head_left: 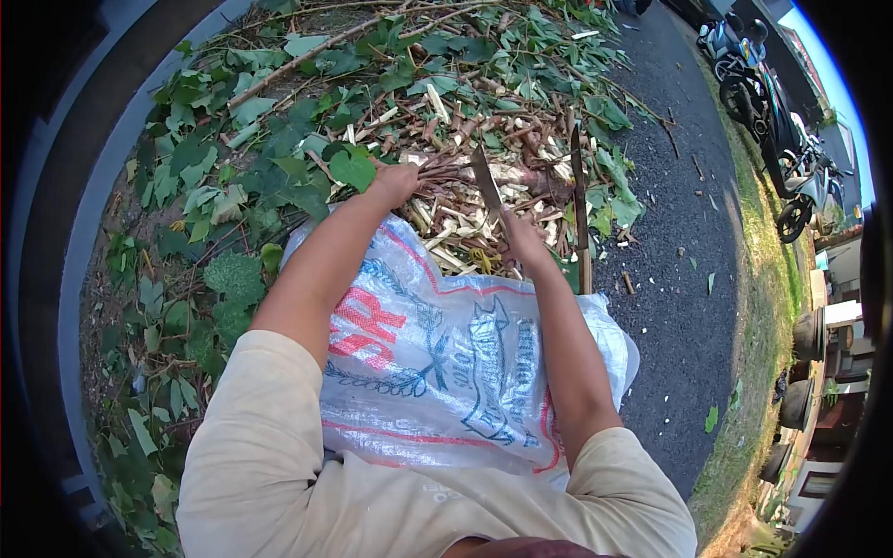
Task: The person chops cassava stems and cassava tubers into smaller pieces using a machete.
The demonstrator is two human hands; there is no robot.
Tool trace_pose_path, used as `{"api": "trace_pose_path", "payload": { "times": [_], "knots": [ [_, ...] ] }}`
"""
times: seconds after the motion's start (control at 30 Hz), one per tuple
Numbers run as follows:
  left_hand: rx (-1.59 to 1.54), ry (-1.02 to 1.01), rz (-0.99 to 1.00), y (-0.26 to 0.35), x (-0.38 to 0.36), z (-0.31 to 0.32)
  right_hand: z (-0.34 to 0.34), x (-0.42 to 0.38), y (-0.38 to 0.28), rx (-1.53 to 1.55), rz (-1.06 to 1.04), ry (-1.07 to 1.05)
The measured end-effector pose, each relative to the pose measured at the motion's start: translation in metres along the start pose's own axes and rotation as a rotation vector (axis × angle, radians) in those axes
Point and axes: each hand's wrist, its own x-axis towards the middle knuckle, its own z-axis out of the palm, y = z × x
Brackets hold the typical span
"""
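My left hand (397, 182) is closed round a bundle of thin brown stems (445, 168), whose ends point right toward the blade. In my right hand (525, 242) is the handle of a machete (486, 182), its blade pointing away from me beside the stem ends. Beneath and behind the blade lies a thick, scarred piece of wood (530, 179), among pale chopped stem pieces (456, 232). A second long blade with a wooden handle (579, 200) lies to the right of my right hand. Across my lap spreads a white woven sack (446, 353) with red and blue print.
Leafy cut branches (270, 139) cover the ground on the left and at the back. A long bare branch (316, 54) crosses them. Dark asphalt (674, 279) runs along the right, then a grass strip (758, 307) with parked motorbikes (777, 139) beyond.
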Motion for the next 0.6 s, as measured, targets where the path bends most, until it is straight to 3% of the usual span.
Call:
{"api": "trace_pose_path", "payload": {
  "times": [0.07, 0.1, 0.13, 0.2, 0.27, 0.3, 0.37, 0.4, 0.43, 0.47, 0.53, 0.6],
  "knots": [
    [-0.041, -0.007, -0.011, -0.002, 0.003, 0.004, -0.018, 0.013, -0.008, 0.409, 0.223, -0.153],
    [-0.030, -0.018, -0.004, -0.002, 0.002, 0.001, -0.025, -0.001, -0.026, 0.667, 0.273, -0.297],
    [-0.017, -0.033, 0.005, -0.001, 0.000, 0.000, -0.029, -0.014, -0.042, 0.836, 0.222, -0.299],
    [-0.028, -0.060, -0.020, -0.002, 0.003, 0.001, -0.029, -0.050, -0.084, 0.629, -0.109, -0.114],
    [0.028, -0.033, 0.021, -0.003, 0.003, 0.003, -0.022, -0.085, -0.115, 0.642, -0.465, 0.050],
    [0.010, -0.035, 0.017, -0.002, 0.001, 0.001, -0.014, -0.081, -0.109, 0.646, -0.454, 0.051],
    [0.004, -0.019, 0.049, -0.011, 0.009, 0.016, 0.001, -0.057, -0.085, 0.682, -0.941, 0.231],
    [-0.005, 0.008, 0.076, -0.013, 0.012, 0.021, 0.014, -0.027, -0.046, 0.668, -1.000, 0.239],
    [0.016, 0.004, 0.063, -0.011, 0.013, 0.020, 0.011, 0.006, 0.013, 0.279, -0.896, 0.183],
    [0.024, 0.003, 0.069, -0.009, 0.011, 0.019, 0.022, 0.017, 0.028, -0.099, -0.698, 0.255],
    [0.076, -0.001, 0.071, -0.006, 0.007, 0.015, 0.020, 0.055, 0.068, -0.379, -0.308, 0.109],
    [0.022, -0.008, 0.004, -0.003, 0.005, 0.008, 0.014, 0.033, 0.044, 0.045, -0.112, -0.080]
  ]
}}
